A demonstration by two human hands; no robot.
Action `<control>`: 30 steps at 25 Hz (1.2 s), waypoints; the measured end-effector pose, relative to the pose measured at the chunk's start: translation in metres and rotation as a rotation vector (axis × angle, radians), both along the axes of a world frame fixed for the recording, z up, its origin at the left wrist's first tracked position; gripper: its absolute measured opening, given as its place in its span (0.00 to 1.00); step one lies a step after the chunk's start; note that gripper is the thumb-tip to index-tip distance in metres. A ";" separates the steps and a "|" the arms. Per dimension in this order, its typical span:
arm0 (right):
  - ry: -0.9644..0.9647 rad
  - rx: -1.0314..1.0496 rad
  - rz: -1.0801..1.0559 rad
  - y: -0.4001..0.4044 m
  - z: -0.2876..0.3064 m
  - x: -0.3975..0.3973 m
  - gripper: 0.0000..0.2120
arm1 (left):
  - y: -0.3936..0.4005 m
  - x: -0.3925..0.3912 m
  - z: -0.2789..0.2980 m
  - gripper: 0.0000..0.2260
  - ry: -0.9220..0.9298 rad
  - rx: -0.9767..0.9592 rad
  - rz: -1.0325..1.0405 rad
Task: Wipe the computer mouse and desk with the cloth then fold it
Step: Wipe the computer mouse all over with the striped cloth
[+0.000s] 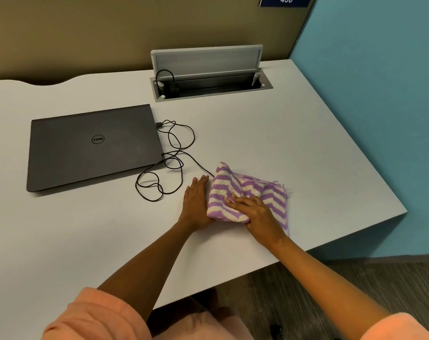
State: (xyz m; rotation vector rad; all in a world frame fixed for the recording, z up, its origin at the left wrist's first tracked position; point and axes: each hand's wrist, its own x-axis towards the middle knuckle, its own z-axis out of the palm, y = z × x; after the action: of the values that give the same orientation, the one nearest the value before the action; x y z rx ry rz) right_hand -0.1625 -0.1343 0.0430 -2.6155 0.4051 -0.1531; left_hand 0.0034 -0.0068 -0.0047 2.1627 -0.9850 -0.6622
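Wide pale desk (270, 133), bare around a closed dark laptop (93, 146) at left and an open cable hatch (208, 84) at the back. Looped black cable (169, 153) trailing from the laptop toward the purple-and-white striped cloth (248, 192), bunched near the front right edge. Cable end vanishing under the cloth, so computer mouse probably beneath it, though hidden. Left hand (196, 204) flat and open on the desk, touching the cloth's left side. Right hand (255, 214) pressing down on the cloth, fingers (238, 201) curled into its near edge. Wiping seemingly under way at the mouse; share of desk already wiped impossible to tell; folding not yet done, cloth rumpled.
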 end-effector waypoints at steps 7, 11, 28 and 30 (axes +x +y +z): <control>-0.077 0.029 0.030 0.000 -0.003 -0.014 0.22 | 0.000 -0.001 0.003 0.52 0.021 -0.010 -0.004; 0.021 0.073 0.071 -0.012 0.003 -0.017 0.17 | 0.002 0.000 0.003 0.52 -0.022 0.033 -0.041; -0.250 0.853 -0.566 -0.073 0.065 -0.002 0.15 | 0.003 0.006 0.014 0.59 0.021 0.098 -0.092; -0.197 0.900 -0.618 -0.072 0.063 0.007 0.15 | 0.003 0.006 0.016 0.59 0.028 0.105 -0.093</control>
State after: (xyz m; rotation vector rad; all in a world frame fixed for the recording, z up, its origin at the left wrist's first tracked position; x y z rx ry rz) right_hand -0.1554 -0.2067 0.1060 -1.5246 0.9411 -0.3341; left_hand 0.0098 -0.0034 0.0115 2.2024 -1.0623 -0.8032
